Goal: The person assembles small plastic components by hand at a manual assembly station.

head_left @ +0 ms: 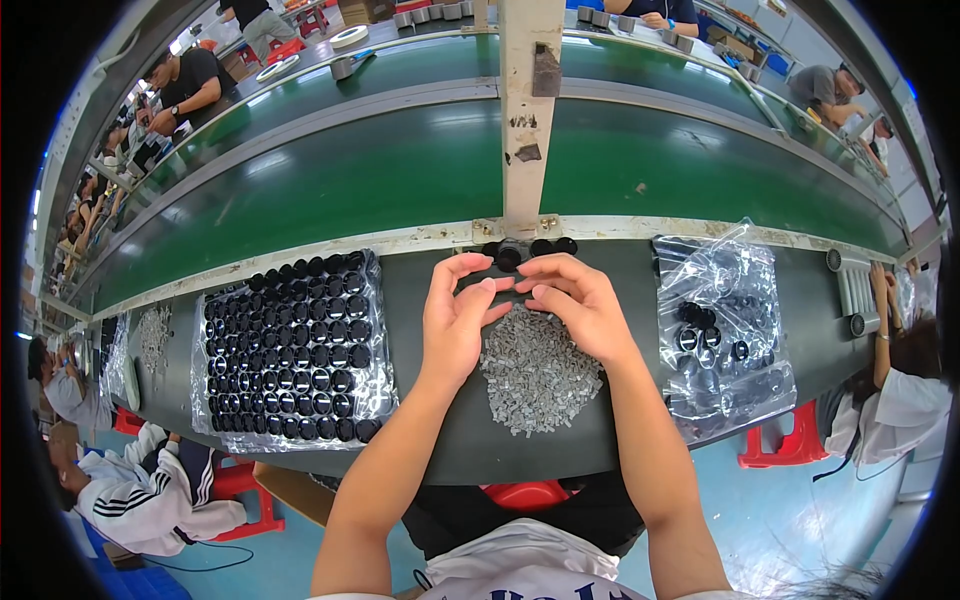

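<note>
My left hand and my right hand face each other over the far end of a heap of small grey pieces. Their fingers are curled, with both thumbs and index fingertips close together. Whatever lies between the fingertips is too small and dark to make out. Just past the fingertips, a black round cap shows, and I cannot tell whether the fingers touch it. More black caps stand by the table's far edge, next to the post.
To the left, rows of black caps lie on clear plastic. Several loose caps sit on a plastic bag at the right. A white post rises before the green conveyor belt. Grey cylinders lie near a co-worker's arm.
</note>
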